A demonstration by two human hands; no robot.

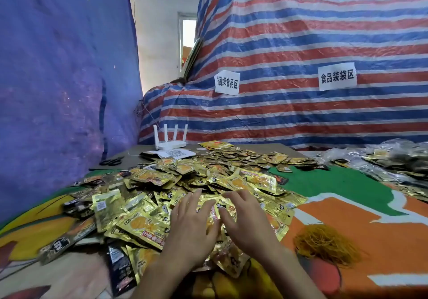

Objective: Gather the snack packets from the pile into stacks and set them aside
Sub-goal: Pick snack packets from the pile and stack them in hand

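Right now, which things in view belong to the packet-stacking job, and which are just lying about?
Job: pile of gold snack packets; left hand and right hand, both resting on it.
Lying about: white router; scissors; QR-code sheet; bundle of yellow bands; clear bags.

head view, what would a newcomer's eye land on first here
The big pile of gold snack packets fills the middle of the view, with the left hand and right hand laid flat on its near edge. Behind it a red, white and blue striped tarp fills the background, and a tangle of orange strands lies right of the hands.
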